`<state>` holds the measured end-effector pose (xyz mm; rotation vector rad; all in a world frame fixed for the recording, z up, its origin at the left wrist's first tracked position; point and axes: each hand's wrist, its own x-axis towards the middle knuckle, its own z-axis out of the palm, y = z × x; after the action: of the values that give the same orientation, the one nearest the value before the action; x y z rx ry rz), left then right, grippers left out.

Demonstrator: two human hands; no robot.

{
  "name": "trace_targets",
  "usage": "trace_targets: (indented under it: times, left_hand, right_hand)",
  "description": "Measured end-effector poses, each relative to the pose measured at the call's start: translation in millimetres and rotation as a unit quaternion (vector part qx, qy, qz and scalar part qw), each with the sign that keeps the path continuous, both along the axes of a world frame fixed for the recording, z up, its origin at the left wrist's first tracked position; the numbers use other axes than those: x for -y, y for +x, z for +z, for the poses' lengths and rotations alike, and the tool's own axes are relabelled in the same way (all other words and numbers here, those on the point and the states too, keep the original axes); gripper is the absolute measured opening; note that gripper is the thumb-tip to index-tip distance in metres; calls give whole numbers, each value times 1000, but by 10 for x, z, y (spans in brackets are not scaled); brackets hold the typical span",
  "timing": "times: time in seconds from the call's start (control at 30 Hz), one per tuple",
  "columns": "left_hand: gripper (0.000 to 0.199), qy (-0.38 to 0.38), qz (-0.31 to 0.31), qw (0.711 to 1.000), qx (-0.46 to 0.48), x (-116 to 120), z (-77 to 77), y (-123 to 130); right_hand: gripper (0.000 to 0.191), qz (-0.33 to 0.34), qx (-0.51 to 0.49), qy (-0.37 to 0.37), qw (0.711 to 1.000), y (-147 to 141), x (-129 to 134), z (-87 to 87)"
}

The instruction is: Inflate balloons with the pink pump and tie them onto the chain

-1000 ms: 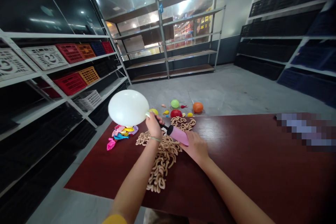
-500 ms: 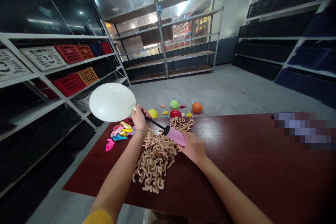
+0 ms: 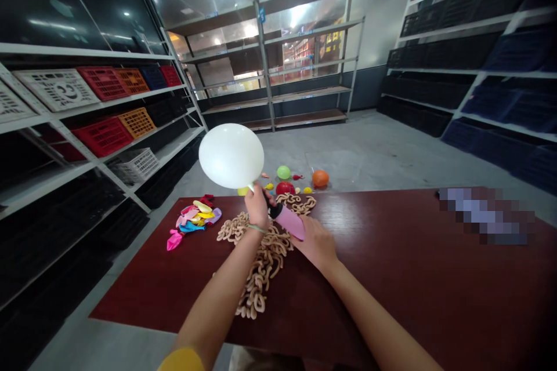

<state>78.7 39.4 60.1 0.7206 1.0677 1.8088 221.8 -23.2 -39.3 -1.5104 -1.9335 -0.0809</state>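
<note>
My left hand [image 3: 257, 207] is closed around the neck of a white inflated balloon [image 3: 231, 156] where it meets the black nozzle of a pink hand pump [image 3: 289, 223]. The balloon rises just above that hand. My right hand [image 3: 315, 242] grips the pump's pink lower end. Beneath both hands lies a heap of knobbly tan strands [image 3: 266, 261] on a dark red table [image 3: 391, 266]. Flat balloons in several colours [image 3: 191, 221] lie to the left of the heap.
Inflated green [image 3: 283, 172], red [image 3: 285, 188] and orange [image 3: 320, 178] balloons lie on the grey floor [image 3: 369, 151] beyond the table. Metal shelves with plastic crates [image 3: 103, 137] line the left side. More shelves stand ahead and right. A pixelated patch [image 3: 483, 214] covers the table's right part.
The white balloon has swung from the left of my left hand to above it. Both hands and the pump have shifted slightly, and the whole view has moved a little.
</note>
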Motion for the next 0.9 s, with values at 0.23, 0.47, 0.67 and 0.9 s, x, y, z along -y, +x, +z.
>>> trace_targets:
  times: [0.23, 0.47, 0.67, 0.9]
  left_hand:
    - [30, 41, 14, 999, 26, 37, 599, -705]
    - [36, 75, 61, 995, 33, 23, 329, -277]
    - [33, 2, 18, 998, 55, 65, -177, -1]
    - [30, 25, -14, 998, 60, 56, 234, -467]
  right_hand:
    - [40, 33, -15, 12, 999, -40, -11, 1]
    - [42, 2, -31, 3, 1000, -2, -52, -43]
    - [40, -5, 13, -5, 1000, -12, -22, -26]
    - [41, 24, 14, 19, 999, -34, -12, -24]
